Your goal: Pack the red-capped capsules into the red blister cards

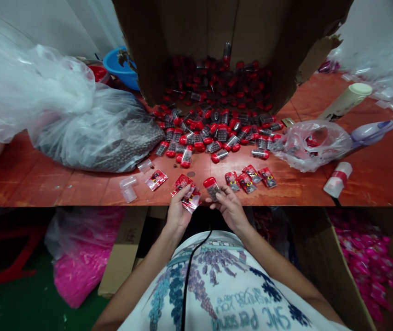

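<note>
Near the table's front edge, my left hand [179, 207] is closed on a few red printed packets [190, 197]. Beside it my right hand [230, 207] grips a clear capsule bottle [211, 187] with a red cap and dark contents, tilted, cap pointing away from me. Several filled packets [247, 182] lie just right of that hand. Left of my hands, a single red packet [156, 179] rests on the table. Farther back, a heap of red-capped bottles [213, 131] spills toward me.
A large cardboard box [141, 55] on its side holds more bottles. Left stands a clear bag of dark beads [103, 128], with a blue basin [120, 66] behind. Small clear cups [128, 187] lie near the edge. Right are a plastic bag [315, 145] and a white roll [338, 179].
</note>
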A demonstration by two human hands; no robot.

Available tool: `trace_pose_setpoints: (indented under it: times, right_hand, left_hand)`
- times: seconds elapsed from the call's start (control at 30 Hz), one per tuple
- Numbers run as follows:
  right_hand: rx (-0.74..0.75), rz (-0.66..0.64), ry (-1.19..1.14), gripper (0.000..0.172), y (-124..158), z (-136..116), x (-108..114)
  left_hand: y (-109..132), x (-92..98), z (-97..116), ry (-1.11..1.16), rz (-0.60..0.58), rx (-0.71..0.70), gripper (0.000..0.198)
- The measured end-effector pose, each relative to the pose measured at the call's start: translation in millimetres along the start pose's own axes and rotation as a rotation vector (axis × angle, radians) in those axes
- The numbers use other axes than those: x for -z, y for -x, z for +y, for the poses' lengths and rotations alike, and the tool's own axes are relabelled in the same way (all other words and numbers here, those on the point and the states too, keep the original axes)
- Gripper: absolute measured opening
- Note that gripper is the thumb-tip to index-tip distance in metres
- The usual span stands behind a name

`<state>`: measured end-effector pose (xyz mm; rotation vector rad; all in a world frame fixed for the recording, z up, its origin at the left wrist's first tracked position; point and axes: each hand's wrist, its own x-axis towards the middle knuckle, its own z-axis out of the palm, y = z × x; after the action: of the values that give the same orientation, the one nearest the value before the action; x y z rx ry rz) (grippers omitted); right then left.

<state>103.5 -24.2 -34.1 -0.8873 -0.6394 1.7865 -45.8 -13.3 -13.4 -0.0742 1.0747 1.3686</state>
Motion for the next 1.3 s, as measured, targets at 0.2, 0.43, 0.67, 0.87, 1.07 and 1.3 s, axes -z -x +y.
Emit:
trace_pose_setpoints:
  times: [0.2,0.43,0.67,0.87,1.07,1.3]
  right_hand:
    - [-0.017,-0.013,0.072,0.038,2.6,0.1,-1.0]
    - [0.177,0.115,0.339,0.026,-3.3,-9.6,-8.4]
    - [0.124,0.082,0.315,0.023,-9.2,-12.2,-26.6]
    - [0.052,0.208,0.133,0.030,-14.1,-11.4,-28.3]
    - [-0.348,0.138,-0.087,0.030,-19.0,-22.2,-20.0]
    - [-0.441,0.161,-0.218,0.028,-18.6,-23.9,-17.3]
  left_hand:
    - [0.6,-1.6,-0.6,-0.005,0.036,0.031,0.011]
    - [1.9,-4.1,-5.4,0.005,-0.014,0.100,0.011]
    - [6.1,-3.2,-17.7,-0.055,-0.147,-0.045,0.019]
    - [9.2,0.4,-24.7,-0.165,-0.163,-0.227,0.022]
    - [5.5,10.3,-26.8,-0.294,-0.210,-0.343,0.023]
    - [8.6,10.7,-18.9,-0.320,-0.249,-0.278,0.026]
